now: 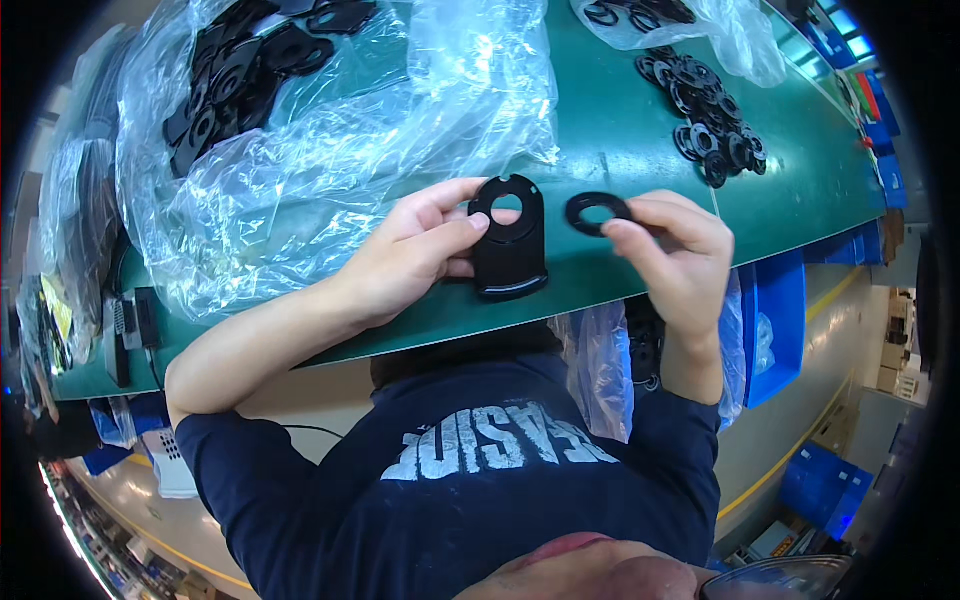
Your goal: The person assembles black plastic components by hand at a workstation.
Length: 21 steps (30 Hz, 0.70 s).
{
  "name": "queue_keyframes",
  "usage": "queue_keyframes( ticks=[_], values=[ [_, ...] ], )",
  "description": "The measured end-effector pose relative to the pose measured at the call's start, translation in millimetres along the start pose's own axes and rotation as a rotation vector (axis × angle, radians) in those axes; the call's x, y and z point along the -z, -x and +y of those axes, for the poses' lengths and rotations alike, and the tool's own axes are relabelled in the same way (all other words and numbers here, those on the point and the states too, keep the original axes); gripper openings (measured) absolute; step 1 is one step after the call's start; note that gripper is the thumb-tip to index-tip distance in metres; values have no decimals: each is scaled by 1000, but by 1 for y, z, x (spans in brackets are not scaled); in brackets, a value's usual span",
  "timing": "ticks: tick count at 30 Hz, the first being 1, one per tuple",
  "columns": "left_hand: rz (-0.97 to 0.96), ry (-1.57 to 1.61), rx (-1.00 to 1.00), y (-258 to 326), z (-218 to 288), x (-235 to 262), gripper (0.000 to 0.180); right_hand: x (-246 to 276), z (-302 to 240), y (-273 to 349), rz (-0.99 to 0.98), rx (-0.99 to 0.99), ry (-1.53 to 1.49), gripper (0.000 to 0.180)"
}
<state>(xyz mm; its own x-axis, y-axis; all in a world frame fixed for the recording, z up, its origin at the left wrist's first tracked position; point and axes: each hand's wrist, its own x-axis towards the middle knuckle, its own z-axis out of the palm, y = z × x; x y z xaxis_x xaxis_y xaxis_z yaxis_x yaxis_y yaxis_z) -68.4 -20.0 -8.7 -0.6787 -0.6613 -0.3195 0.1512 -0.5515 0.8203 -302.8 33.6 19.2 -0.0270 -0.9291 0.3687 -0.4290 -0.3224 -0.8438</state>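
Note:
My left hand (420, 238) grips a black plate (510, 262) by its left edge, thumb on the front face. The plate has a rounded top with small notches, a round hole, and a raised lip along its bottom. To its right, my right hand (685, 245) pinches a black ring (582, 222) between thumb and fingers. A gap separates the ring from the plate. Both parts are held up over the front of the green table (610, 270).
Clear plastic bags (350, 190) cover the table's left, with a heap of black plates (235, 85) on them. Several black rings (705, 105) lie in a pile at the far right, near another plastic bag (735, 40). A blue bin (775, 330) stands below the table's front edge.

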Motion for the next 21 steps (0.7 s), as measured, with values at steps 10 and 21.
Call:
queue_keyframes(
  ticks=[10,21],
  values=[
    [-92,-38,-73,5,3,3,43,-38,1,-19,-171,-63,-33,11],
    [-123,-164,-138,4,0,2,41,-41,8,-19,-220,-37,-16,14]
  ],
)
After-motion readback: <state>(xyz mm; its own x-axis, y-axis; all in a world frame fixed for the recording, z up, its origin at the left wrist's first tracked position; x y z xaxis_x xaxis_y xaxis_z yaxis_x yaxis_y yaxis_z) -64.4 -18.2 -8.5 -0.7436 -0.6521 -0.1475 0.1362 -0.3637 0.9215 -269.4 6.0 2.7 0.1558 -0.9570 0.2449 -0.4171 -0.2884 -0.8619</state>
